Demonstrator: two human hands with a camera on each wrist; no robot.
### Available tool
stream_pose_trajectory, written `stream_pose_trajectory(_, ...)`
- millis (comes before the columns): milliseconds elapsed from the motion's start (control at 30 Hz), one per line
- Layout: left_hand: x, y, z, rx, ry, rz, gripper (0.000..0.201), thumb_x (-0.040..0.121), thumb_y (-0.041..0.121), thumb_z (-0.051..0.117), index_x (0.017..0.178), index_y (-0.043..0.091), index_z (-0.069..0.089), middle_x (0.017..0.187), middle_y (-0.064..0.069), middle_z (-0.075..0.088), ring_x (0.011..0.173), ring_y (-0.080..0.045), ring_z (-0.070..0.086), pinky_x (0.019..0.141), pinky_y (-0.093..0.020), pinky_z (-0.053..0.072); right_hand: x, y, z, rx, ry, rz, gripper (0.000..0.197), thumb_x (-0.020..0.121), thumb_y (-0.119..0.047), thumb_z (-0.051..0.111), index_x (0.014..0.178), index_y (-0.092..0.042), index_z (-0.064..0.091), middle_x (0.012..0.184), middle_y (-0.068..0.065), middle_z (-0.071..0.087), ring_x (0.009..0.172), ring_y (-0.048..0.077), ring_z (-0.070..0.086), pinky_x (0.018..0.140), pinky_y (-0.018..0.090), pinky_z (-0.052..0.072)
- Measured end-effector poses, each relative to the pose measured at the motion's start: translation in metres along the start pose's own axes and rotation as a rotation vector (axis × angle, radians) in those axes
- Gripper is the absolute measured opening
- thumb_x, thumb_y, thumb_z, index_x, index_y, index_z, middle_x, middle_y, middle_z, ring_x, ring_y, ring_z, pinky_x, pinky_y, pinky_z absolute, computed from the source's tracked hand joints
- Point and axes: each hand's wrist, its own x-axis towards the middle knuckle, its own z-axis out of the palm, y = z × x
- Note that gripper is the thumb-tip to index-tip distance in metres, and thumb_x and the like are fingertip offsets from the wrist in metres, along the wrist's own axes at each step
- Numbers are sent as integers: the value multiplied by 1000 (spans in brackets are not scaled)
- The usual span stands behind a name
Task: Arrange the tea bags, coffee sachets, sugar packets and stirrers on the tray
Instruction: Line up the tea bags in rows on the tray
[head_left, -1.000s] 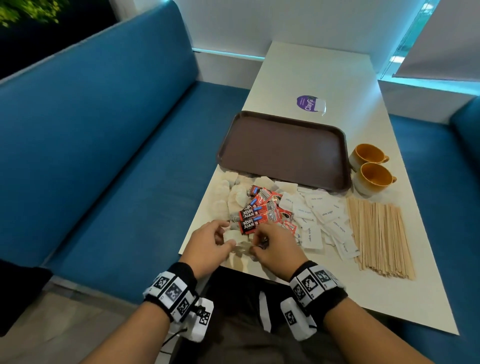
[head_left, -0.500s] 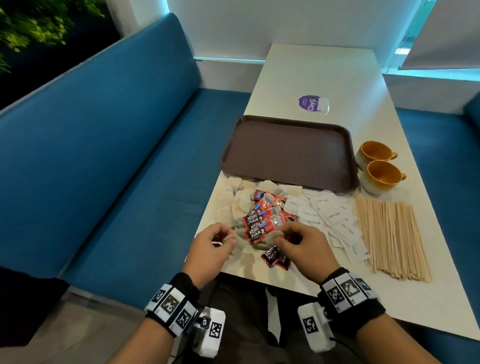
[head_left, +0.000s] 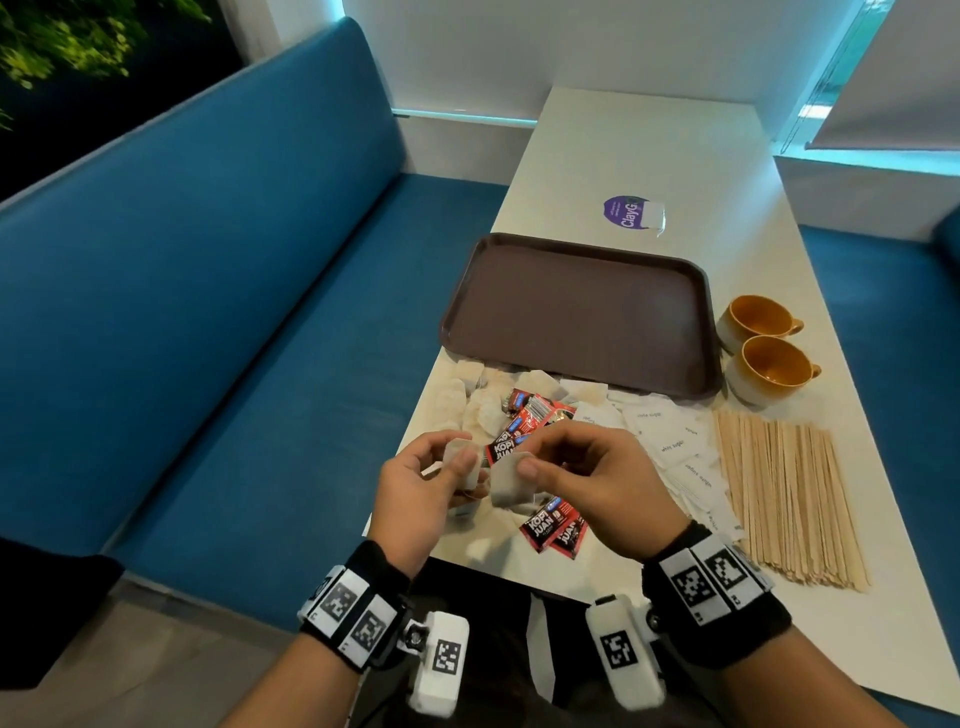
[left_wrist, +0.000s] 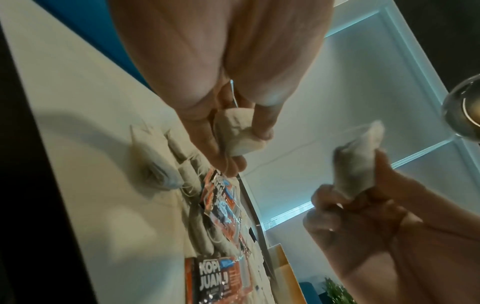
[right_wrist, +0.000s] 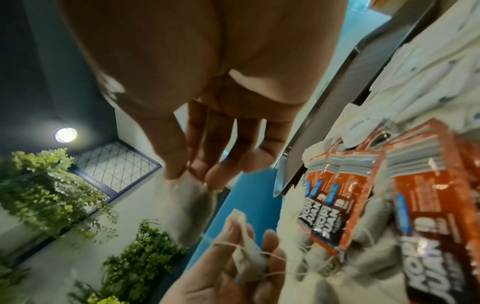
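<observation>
Head view, tea bag (head_left: 511, 486) pinched in right hand (head_left: 597, 483)

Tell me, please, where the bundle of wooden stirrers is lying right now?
In the head view the wooden stirrers lie on the table's right side, beside the sugar packets and just nearer than the two orange cups.

Tea bags: one pale bag (head_left: 464, 462) pinched in left hand (head_left: 415, 499), another (head_left: 511, 486) in right hand (head_left: 597, 483), just apart.

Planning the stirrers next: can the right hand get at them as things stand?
Probably yes, once freed. The stirrers lie bare on the table just right of the right hand, nothing between them. But that hand is pinching a tea bag, so it must set that down first.
</observation>
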Motion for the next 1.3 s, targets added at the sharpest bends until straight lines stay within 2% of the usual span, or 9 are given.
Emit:
stream_pose_trajectory(133, 0, -1, 6, -84, -8, -60, 28, 78, 25, 78, 99, 10, 69, 97, -19, 76, 79, -30, 68, 61, -38, 57, 4, 4, 6, 166, -173, 151, 8, 87, -2, 77, 93, 2, 73, 85, 11, 73, 78, 20, 68, 74, 30, 56)
stream_pose_trajectory(333, 0, -4, 13, -246, -79, -144, 12, 88, 17, 70, 94, 7, 70, 88, -16, 73, 76, -26, 71, 63, -34, 58, 15, 22, 17, -2, 108, 238, 4, 87, -6, 79, 87, -8, 76, 75, 9, 73, 59, 17, 66, 58, 32, 60)
stream_pose_trajectory(600, 0, -4, 7, -317, -194, -177, 17, 97, 8, 59, 97, -3, 72, 97, -22, 73, 81, -25, 74, 66, -30, 59, 12, 27, 18, 55, 126, 245, 10, 85, -4, 79, 92, -5, 72, 78, 16, 72, 58, 20, 65, 49, 30, 56)
stream_pose_trajectory(767, 1, -8, 1, -352, -200, -190, 43, 98, 28, 54, 115, -9, 69, 116, -31, 69, 101, -38, 70, 89, -45, 58, 14, 33, 14, 79, 84, 209, 34, 85, 0, 78, 115, -14, 73, 87, 11, 75, 75, 21, 68, 72, 31, 59)
stream_pose_trajectory(900, 3, -11, -2, -337, -234, -154, 43, 98, 38, 59, 105, -4, 65, 96, -31, 65, 78, -33, 67, 67, -35, 58, 16, 32, 10, -5, -25, 230, 13, 86, -6, 78, 97, -11, 79, 88, 14, 76, 78, 23, 69, 76, 37, 59)
stream_pose_trajectory(1033, 3, -8, -4, -371, -369, -159, 53, 77, 44, 84, 104, 6, 59, 95, -19, 67, 79, -29, 68, 70, -38, 59, 18, 25, 12, 43, -26, 235, 9, 85, 4, 76, 89, -3, 76, 83, 10, 75, 79, 19, 69, 77, 31, 56)
stream_pose_trajectory(1167, 4, -8, -9, -186, -597, -137, 68, 67, 19, 94, 122, 8, 55, 104, -17, 63, 89, -31, 62, 71, -33, 54, 19, 16, 18, 106, -149, 292, 9, 81, -1, 81, 89, -5, 76, 84, 19, 74, 78, 29, 68, 78, 43, 55)
stream_pose_trajectory(1233, 2, -6, -7, -235, -673, -154, 73, 74, 3, 81, 138, 2, 46, 115, -18, 61, 95, -28, 63, 75, -32, 55, 22, 15, 21, 74, -188, 330, 13, 78, -10, 85, 88, -7, 77, 87, 25, 73, 76, 35, 65, 76, 45, 55)
stream_pose_trajectory(1300, -2, -2, -5, -322, -736, -193, 71, 81, -4, 64, 147, 1, 39, 122, -16, 62, 100, -27, 64, 83, -37, 57, 26, 15, 22, -9, -146, 335, 14, 78, -10, 86, 89, -8, 78, 90, 20, 76, 82, 37, 71, 87, 50, 59)
